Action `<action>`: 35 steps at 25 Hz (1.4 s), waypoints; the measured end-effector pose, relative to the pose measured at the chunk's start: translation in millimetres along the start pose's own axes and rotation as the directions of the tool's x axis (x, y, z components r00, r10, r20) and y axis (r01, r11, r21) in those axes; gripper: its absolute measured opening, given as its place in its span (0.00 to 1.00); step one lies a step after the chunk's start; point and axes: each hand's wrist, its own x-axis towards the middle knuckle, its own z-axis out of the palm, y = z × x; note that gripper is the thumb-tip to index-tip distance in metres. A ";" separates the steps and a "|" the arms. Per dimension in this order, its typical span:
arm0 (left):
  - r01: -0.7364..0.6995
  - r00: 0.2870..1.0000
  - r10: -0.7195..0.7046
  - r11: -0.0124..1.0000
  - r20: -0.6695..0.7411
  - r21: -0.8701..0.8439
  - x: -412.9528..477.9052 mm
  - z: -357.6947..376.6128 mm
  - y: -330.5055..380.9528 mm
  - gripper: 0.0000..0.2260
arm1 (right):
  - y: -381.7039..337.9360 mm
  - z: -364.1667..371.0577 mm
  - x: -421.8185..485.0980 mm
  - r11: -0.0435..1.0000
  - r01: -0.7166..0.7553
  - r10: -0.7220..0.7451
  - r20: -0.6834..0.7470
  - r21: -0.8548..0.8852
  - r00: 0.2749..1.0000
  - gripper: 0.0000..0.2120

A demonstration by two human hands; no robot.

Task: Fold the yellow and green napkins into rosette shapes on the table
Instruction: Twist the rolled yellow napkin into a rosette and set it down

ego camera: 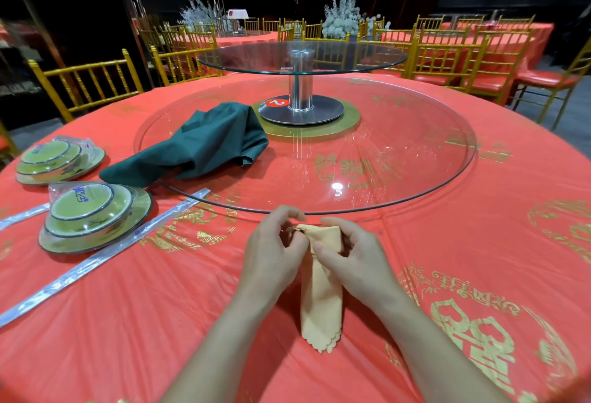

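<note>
The yellow napkin (321, 300) lies on the red-clothed counter (160, 322) just in front of the person, already folded into a long narrow strip. Its scalloped edges point back towards the body, and its far end is lifted slightly between the two hands.

The left hand (275, 252) has its fingers (289, 214) curled in and pinched on the far corner of the strip, apparently to start the tight core that a rosette is rolled around. The right hand (355, 258) sits just beside it, thumb and fingers clamped on the strip a little lower. This likely keeps the layers flat and aligned while the end is turned. The rest of the strip trails free on the cloth, so it can feed into the roll.

Further out to the left, the green napkin (204, 143) lies loose and crumpled, draped half over the rim of the glass turntable (399, 153) and half on the counter. It looks unfolded and set aside until its turn comes.

Two wrapped dish sets (89, 214) and a long wrapped chopstick sleeve (105, 255) sit at the left, well apart from the hands.
</note>
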 end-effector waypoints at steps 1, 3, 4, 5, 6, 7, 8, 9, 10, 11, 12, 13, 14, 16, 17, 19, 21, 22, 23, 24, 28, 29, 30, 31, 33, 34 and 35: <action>-0.020 1.000 0.020 1.000 0.018 -0.009 0.1 0.3 -0.5 0.07 | 0.0 -1.3 0.5 0.999 -0.002 0.002 -0.003 0.032 1.000 0.14; -0.084 0.996 0.082 0.995 0.025 0.054 1.2 0.1 -3.7 0.05 | 1.4 -2.7 1.7 0.999 -0.012 0.012 0.001 0.040 1.000 0.15; -0.121 0.993 0.120 0.985 0.018 0.123 1.3 -0.4 -5.7 0.06 | 2.6 -2.6 2.3 0.999 -0.026 0.026 0.005 0.024 1.000 0.17; -0.157 0.987 0.158 0.967 0.012 0.201 0.7 -1.2 -6.9 0.07 | 3.8 -2.0 3.1 0.999 -0.039 0.039 0.008 0.006 0.999 0.19; -0.191 0.981 0.196 0.942 0.010 0.276 -0.8 -1.7 -7.2 0.07 | 4.7 -1.8 3.4 0.999 -0.046 0.046 0.006 -0.008 0.999 0.20; -0.216 0.974 0.225 0.915 0.012 0.340 -2.0 -1.8 -6.6 0.07 | 5.1 -2.0 3.7 0.999 -0.047 0.047 0.002 -0.015 0.999 0.21; -0.226 0.970 0.242 0.894 0.008 0.387 -3.0 -1.9 -5.5 0.06 | 5.0 -2.8 3.7 0.999 -0.040 0.040 0.001 -0.020 0.999 0.21; -0.219 0.970 0.244 0.885 -0.007 0.410 -3.4 -2.1 -4.5 0.06 | 4.7 -3.8 3.5 0.999 -0.028 0.028 0.005 -0.020 1.000 0.21; -0.202 0.972 0.232 0.893 -0.026 0.401 -3.3 -2.7 -3.9 0.06 | 4.7 -4.8 3.5 1.000 -0.015 0.015 0.012 -0.010 1.000 0.19; -0.183 0.977 0.208 0.922 -0.039 0.342 -2.7 -3.6 -3.8 0.06 | 4.6 -5.0 3.6 1.000 -0.004 0.004 0.019 0.011 1.000 0.17; -0.168 0.983 0.181 0.957 -0.032 0.236 -1.7 -4.7 -4.3 0.06 | 4.3 -4.8 3.8 0.999 0.000 -0.001 0.020 0.038 1.000 0.14; -0.158 0.987 0.159 0.981 0.000 0.109 -0.7 -5.3 -4.5 0.06 | 4.0 -5.5 4.2 0.998 0.001 -0.002 0.014 0.070 1.000 0.13; -0.141 0.989 0.141 0.990 0.050 -0.007 -0.4 -5.6 -3.7 0.06 | 4.3 -7.5 4.9 0.994 0.002 -0.002 0.005 0.107 1.000 0.12; -0.081 0.983 0.104 0.985 0.153 -0.155 -1.6 -6.9 -0.6 0.11 | 5.5 -13.8 6.3 0.984 0.002 -0.004 0.008 0.176 1.000 0.11; -0.053 0.977 0.091 0.979 0.192 -0.197 -1.8 -7.4 0.5 0.13 | 5.8 -16.6 6.7 0.978 -0.003 -0.002 0.024 0.207 1.000 0.11; -0.021 0.971 0.077 0.970 0.227 -0.241 -1.1 -7.6 0.7 0.15 | 5.4 -19.6 7.4 0.966 -0.015 -0.001 0.062 0.257 0.998 0.10; -0.024 0.975 0.071 0.976 0.211 -0.215 0.9 -8.8 -2.3 0.15 | 5.9 -18.6 7.0 0.966 -0.027 0.005 0.086 0.256 0.996 0.09; -0.033 0.977 0.072 0.981 0.198 -0.192 2.0 -9.5 -4.1 0.14 | 6.0 -17.3 6.0 0.970 -0.033 0.010 0.096 0.241 0.995 0.08; -0.053 0.979 0.083 0.985 0.187 -0.164 2.6 -10.0 -4.9 0.13 | 5.6 -16.3 4.8 0.974 -0.033 0.009 0.108 0.223 0.994 0.07; -0.092 0.980 0.112 0.989 0.167 -0.119 2.7 -9.9 -5.3 0.10 | 5.1 -15.7 3.9 0.978 -0.024 0.001 0.116 0.205 0.993 0.05; -0.267 0.964 0.263 0.955 0.050 0.127 3.4 -9.2 -9.4 0.03 | 2.6 -13.9 2.3 0.979 -0.033 0.013 0.102 0.200 0.995 0.08; -0.265 0.964 0.262 0.959 0.044 0.100 5.0 -10.0 -10.1 0.04 | 2.5 -13.5 2.5 0.977 -0.050 0.030 0.097 0.209 0.995 0.12; -0.258 0.965 0.257 0.966 0.054 0.028 6.7 -10.7 -10.4 0.05 | 2.7 -14.0 3.3 0.974 -0.065 0.046 0.091 0.215 0.995 0.14; -0.244 0.966 0.248 0.968 0.074 -0.064 8.0 -11.2 -10.2 0.06 | 2.8 -14.9 4.1 0.972 -0.076 0.058 0.087 0.223 0.995 0.15; -0.145 0.976 0.181 0.954 0.120 -0.261 9.1 -11.6 -8.5 0.11 | 3.3 -17.9 6.1 0.962 -0.095 0.077 0.080 0.257 0.994 0.15; -0.076 0.981 0.132 0.935 0.142 -0.346 9.2 -11.7 -7.9 0.11 | 3.5 -19.3 6.8 0.954 -0.106 0.087 0.078 0.280 0.993 0.16; -0.031 0.982 0.101 0.920 0.158 -0.391 9.3 -11.4 -8.2 0.10 | 3.8 -20.0 7.1 0.949 -0.114 0.095 0.079 0.295 0.992 0.16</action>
